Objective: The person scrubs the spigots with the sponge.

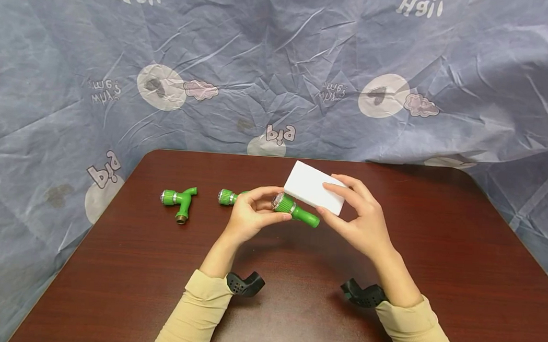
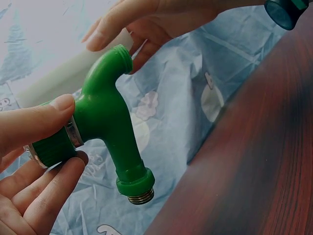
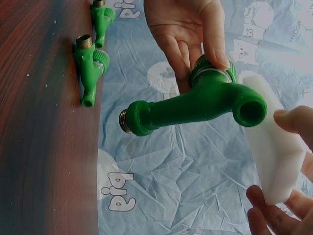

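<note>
- Green tap [image 1: 295, 210]: held above the tabletop [image 1: 461, 266] between both hands, at the centre of the head view. Threaded metal end points down in the left wrist view; open spout end faces the white block.
- Spare tap, far left [image 1: 180, 202]: lies flat on the tabletop, well to the left of the left hand, untouched.
- Second spare tap [image 1: 227, 196]: lies on the tabletop just left of and behind the left hand, partly hidden by its fingers.
- Left hand [image 1: 251, 214]: thumb and fingers pinch the ribbed knob of the green tap, thumb on top, fingers curled beneath.
- White block [image 1: 314, 194]: rectangular, tilted, held just right of the green tap and touching or nearly touching its spout end; the pictures do not settle which.
- Right hand [image 1: 362, 221]: grips the white block, thumb under its near edge, fingers along its far side.
- Sleeves: pale yellow, on both forearms; a black strap sits at each wrist.
- Blue printed cloth [image 1: 280, 61]: hangs behind and around the tabletop.
</note>
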The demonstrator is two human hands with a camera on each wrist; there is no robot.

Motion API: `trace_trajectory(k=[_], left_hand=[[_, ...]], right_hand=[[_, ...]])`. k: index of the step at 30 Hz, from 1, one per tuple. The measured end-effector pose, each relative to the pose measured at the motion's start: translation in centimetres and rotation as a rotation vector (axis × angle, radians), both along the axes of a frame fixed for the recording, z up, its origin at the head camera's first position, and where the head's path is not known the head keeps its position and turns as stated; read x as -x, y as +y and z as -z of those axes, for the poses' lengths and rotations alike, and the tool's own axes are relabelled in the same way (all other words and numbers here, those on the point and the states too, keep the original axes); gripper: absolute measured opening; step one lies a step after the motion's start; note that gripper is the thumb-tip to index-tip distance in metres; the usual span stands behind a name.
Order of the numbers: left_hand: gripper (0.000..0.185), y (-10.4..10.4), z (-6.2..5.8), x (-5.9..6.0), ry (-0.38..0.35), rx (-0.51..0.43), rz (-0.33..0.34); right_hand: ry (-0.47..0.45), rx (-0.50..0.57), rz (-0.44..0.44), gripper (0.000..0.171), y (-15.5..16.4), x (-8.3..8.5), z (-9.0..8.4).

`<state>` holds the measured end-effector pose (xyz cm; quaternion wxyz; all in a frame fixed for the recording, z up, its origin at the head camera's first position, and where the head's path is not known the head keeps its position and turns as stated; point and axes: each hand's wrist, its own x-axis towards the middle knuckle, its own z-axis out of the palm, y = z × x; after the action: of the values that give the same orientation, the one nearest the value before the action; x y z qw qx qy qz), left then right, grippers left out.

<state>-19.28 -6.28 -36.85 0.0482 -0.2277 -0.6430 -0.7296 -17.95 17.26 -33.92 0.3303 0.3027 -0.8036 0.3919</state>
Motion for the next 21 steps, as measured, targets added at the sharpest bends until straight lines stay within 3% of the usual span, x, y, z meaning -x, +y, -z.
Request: trace_trajectory(k=[9,12,17,21], left_hand=[[0.053,0.06,0.07,0.06,-0.014,-0.056,0.033],[0.051,0.06,0.08,0.09,-0.010,-0.046,0.008],[0.049,0.08,0.13,0.25,0.010,-0.027,-0.089],[0.049,0.03,0.18,0.37,0.021,-0.052,-0.145]], right_hand=[[-0.006,-0.126,-0.113,0.043,-0.55,-0.37,-0.13],[0.013,-0.117,-0.074,0.043,-0.54,-0.35,-0.16],[0.044,-0.027,0.046,0.043,-0.17,-0.12,-0.14],[0.035,-0.012,0.058,0.043,0.03,-0.03,-0.10]])
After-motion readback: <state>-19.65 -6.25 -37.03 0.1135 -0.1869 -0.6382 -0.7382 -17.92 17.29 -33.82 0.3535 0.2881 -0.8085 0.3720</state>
